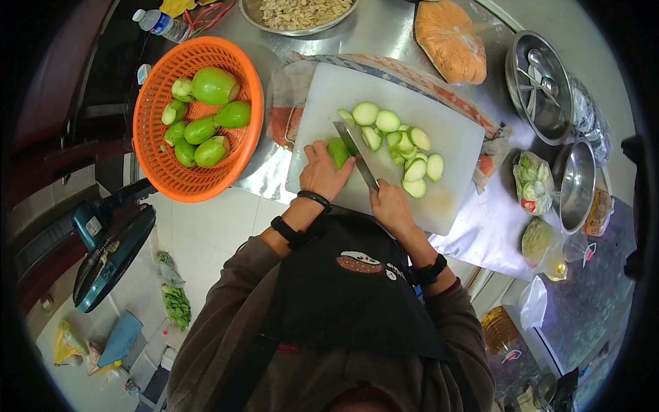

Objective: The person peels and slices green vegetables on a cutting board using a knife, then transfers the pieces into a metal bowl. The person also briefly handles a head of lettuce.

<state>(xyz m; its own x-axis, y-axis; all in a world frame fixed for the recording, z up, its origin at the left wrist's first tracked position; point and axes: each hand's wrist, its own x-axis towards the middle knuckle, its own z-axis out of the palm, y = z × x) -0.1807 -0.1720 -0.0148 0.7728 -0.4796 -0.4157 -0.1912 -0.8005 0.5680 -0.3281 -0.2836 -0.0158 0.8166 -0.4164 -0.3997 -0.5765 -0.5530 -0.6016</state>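
Observation:
On the white cutting board (334, 92), my left hand (322, 172) presses down a piece of green squash (337, 151). My right hand (392, 208) grips the handle of a kitchen knife (359, 158), whose blade lies against the cut side of that piece. Pale round slices with green rims (406, 144) lie scattered and overlapping to the right of the blade. A patterned cloth (296, 82) shows under the board's far and left edges. The knife's handle is mostly hidden in my right fist.
Left of the board, an orange plastic basket (144, 103) holds several green squashes (215, 86). A metal bowl of pale chopped food (298, 32) stands at the back. On the right are a bag of orange food (450, 41), a bowl of spoons (515, 87) and another metal bowl (576, 180).

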